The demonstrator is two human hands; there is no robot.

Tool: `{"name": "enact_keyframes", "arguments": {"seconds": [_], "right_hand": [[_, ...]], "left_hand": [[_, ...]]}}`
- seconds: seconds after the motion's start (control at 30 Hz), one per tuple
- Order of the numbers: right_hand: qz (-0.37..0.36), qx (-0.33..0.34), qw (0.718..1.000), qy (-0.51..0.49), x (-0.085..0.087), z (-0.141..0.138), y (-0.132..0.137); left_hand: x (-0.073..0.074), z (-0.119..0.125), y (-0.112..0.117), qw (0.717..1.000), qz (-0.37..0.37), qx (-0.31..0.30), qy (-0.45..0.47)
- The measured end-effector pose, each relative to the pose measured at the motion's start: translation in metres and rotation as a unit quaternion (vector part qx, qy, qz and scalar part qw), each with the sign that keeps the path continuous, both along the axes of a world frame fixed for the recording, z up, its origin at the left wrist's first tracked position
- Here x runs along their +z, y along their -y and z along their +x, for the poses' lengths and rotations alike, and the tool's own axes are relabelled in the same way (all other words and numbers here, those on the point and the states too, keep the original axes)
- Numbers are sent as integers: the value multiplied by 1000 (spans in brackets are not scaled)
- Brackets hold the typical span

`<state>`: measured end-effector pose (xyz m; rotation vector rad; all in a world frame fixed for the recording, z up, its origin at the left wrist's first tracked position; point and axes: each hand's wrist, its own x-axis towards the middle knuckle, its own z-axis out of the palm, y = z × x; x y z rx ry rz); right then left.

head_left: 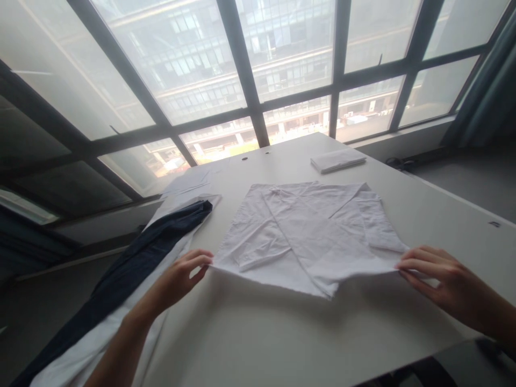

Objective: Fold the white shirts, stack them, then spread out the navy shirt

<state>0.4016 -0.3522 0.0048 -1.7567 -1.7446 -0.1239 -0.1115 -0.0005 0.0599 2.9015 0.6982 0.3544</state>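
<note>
A white coat [298,236] lies spread on the white table [258,333], its front edge running diagonally and what look like pockets showing on both sides. At its near left corner, my left hand [189,271] pinches the hem between thumb and fingers. My right hand [437,271] has hold of the near right corner in the same way. Between the two hands the near edge is lifted a little off the tabletop and sags in the middle, casting a shadow. The coat's far part rests flat with some creases.
A folded white cloth [337,160] sits near the far right edge. Along the left side lie a dark navy garment [149,252] and white fabric [97,338], hanging over the table edge. Windows stand behind; a dark object [439,371] is at lower right.
</note>
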Motion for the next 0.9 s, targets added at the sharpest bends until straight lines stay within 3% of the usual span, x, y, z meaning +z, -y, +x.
{"name": "enact_keyframes", "arguments": {"seconds": [0.1, 0.17, 0.3, 0.43, 0.57, 0.67, 0.9], "right_hand": [[9, 24, 1000, -2, 6, 5, -5], [15, 3, 999, -30, 9, 7, -8], [0, -69, 991, -116, 16, 11, -18], [-35, -138, 972, -188, 27, 16, -36], [-74, -208, 949, -226, 32, 24, -61], [-80, -222, 948, -213, 26, 33, -78], [-134, -185, 955, -189, -4, 51, -96]], "left_hand": [[10, 7, -9, 999, 5, 0, 48], [16, 13, -15, 997, -1, 10, 83], [21, 32, -25, 978, -33, 94, 182], [17, 64, -42, 943, -67, 170, 278], [2, 95, -68, 922, -107, 217, 303], [-17, 108, -87, 913, -126, 252, 296], [-55, 120, -106, 937, -101, 280, 181]]}}
